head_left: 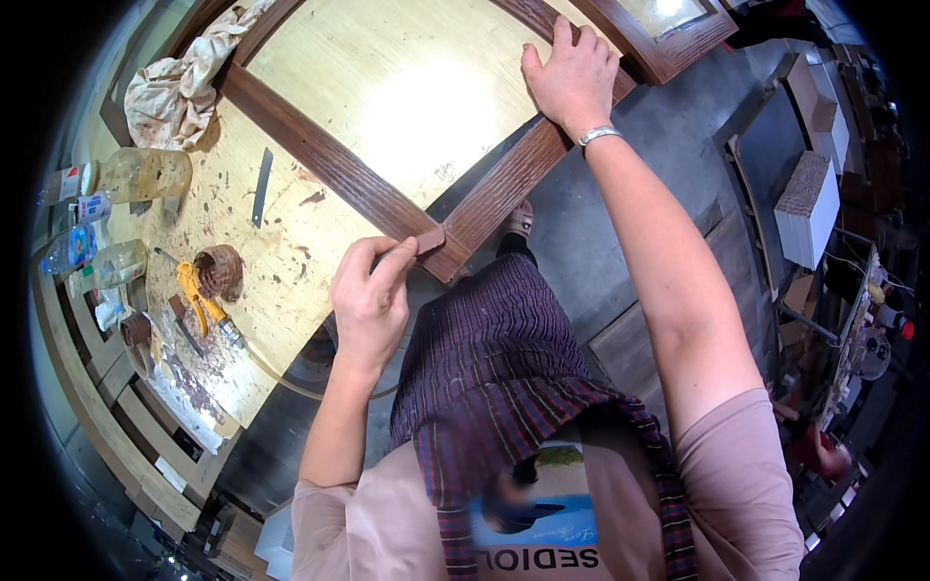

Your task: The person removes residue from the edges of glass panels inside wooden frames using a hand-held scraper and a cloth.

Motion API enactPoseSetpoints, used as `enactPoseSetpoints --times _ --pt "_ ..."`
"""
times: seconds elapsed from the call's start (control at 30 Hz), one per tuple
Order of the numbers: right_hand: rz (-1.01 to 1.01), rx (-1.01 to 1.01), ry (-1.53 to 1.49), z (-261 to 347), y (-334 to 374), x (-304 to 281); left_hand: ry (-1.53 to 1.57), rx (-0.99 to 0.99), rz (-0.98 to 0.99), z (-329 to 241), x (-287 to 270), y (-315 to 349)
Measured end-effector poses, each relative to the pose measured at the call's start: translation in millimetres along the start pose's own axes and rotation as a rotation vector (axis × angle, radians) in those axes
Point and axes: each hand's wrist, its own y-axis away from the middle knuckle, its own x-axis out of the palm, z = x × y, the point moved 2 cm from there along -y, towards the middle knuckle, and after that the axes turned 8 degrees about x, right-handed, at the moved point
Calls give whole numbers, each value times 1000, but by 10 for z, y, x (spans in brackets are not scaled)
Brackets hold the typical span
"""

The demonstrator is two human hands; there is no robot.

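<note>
A dark brown wooden frame [334, 155] with grooved grain lies on the pale worktable [291, 281], its near corner jutting past the table edge. Between the fingertips of my left hand [373, 290] is a small reddish-brown piece of sandpaper [430, 240], pinched and touching the frame at that corner. My right hand [573, 77] rests with fingers spread over the frame's right corner, palm down and holding nothing separate.
Left on the table are a stained cloth [184, 92], a flat dark blade [262, 187], a yellow-handled tool [194, 295], a brown roll [219, 271] and several plastic bottles [145, 174]. Another brown frame [668, 53] is at the upper right. White stacked panels [809, 213] stand beyond.
</note>
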Motion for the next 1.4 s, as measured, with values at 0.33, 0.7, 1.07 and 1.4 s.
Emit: enactPoseSetpoints --times 0.33,0.7,1.07,1.4 --pt "15 -14 11 15 -2 -18 127 -125 7 4 4 18" --pt "-1 -8 19 7 -1 -9 351 -367 -21 147 21 68" --pt "-2 -18 8 11 -3 -23 546 -658 -35 232 100 62" --pt "-22 -24 10 10 0 -10 515 -599 -57 214 103 51"
